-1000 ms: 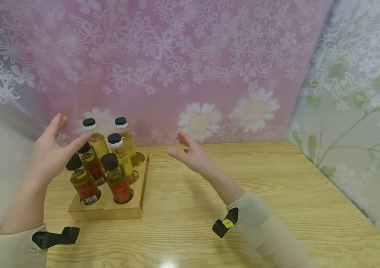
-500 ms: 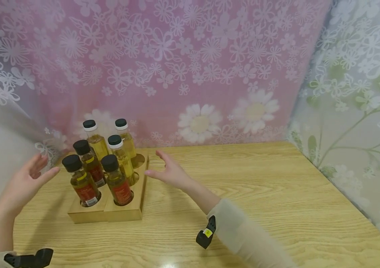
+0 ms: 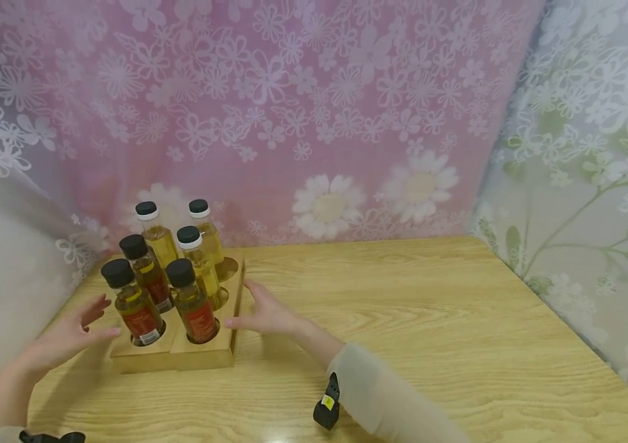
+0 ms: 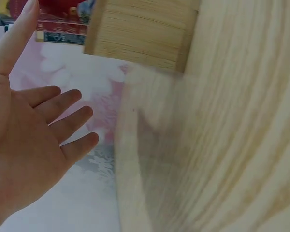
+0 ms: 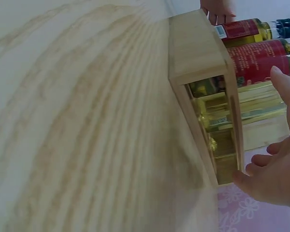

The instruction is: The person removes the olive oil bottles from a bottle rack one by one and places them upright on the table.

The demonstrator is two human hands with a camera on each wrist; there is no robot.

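A wooden rack stands on the left of the table with several bottles upright in its round holes. Red labels and black caps mark the nearer bottles, such as the front left bottle and the front right bottle. Pale golden oil bottles with white-banded caps, like the back left one, stand behind. My left hand is spread beside the rack's left side, thumb toward the front left bottle. My right hand is at the rack's right side, thumb and fingertips right at its edge, fingers extended.
The wood-grain table stretches right of the rack. A pink floral curtain hangs behind it, with a pale floral sheet on the right. The rack's right side is open, showing bottle bottoms inside.
My left hand has dropped from above the bottles, first swinging left, then coming in low beside the rack. My right hand has moved left and down to the rack's right edge. The bottles stay put.
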